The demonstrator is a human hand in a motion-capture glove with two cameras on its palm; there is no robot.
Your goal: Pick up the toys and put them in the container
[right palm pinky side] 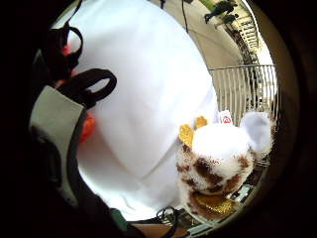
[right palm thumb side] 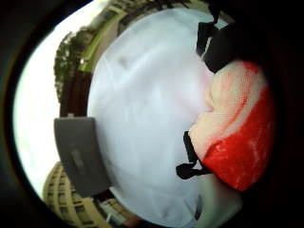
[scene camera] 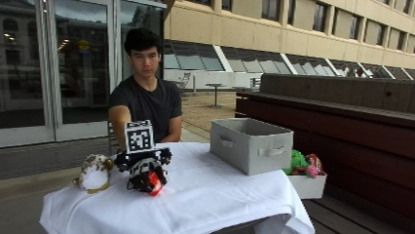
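Two toys out on the white-clothed table [scene camera: 214,195], one of them in the gloved right hand [scene camera: 144,168].
Fingers curled round a red and cream soft toy [scene camera: 153,184], held just above the cloth near the table's left end; same toy pressed close to the palm [right palm thumb side: 237,137]. Brown-spotted white plush animal [scene camera: 95,173] standing beside the hand at the left edge [right palm pinky side: 215,166]. Grey fabric container with handles [scene camera: 252,145] near the right edge, well apart from both.
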